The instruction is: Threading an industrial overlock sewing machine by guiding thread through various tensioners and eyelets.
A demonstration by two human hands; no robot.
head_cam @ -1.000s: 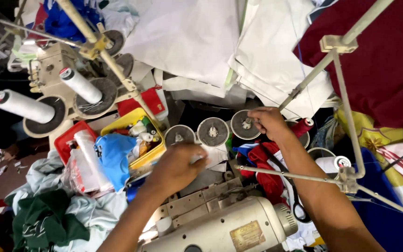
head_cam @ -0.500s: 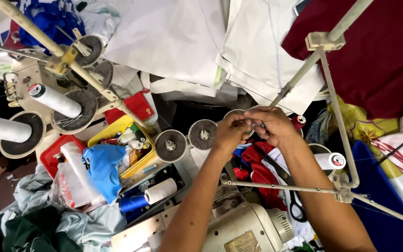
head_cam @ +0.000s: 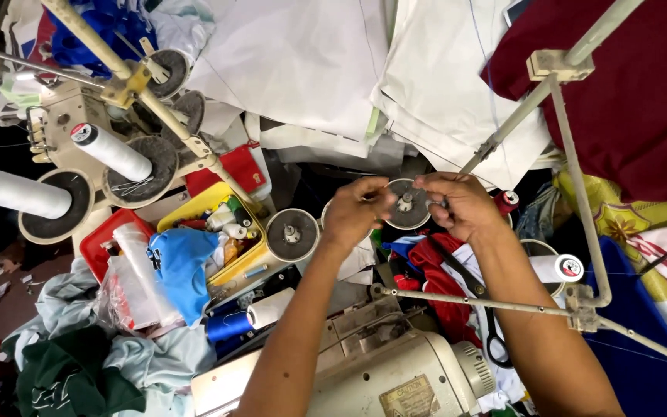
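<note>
Cluttered sewing bench: two white thread cones on the left, one sewing machine. Left hand and right hand both pinch thin thread over one empty spool disc.

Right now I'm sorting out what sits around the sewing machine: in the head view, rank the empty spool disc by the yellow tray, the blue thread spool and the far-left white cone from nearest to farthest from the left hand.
1. Empty spool disc: just left of the left hand.
2. Blue thread spool: lower left, below the yellow tray.
3. White cone: far left edge.
</note>
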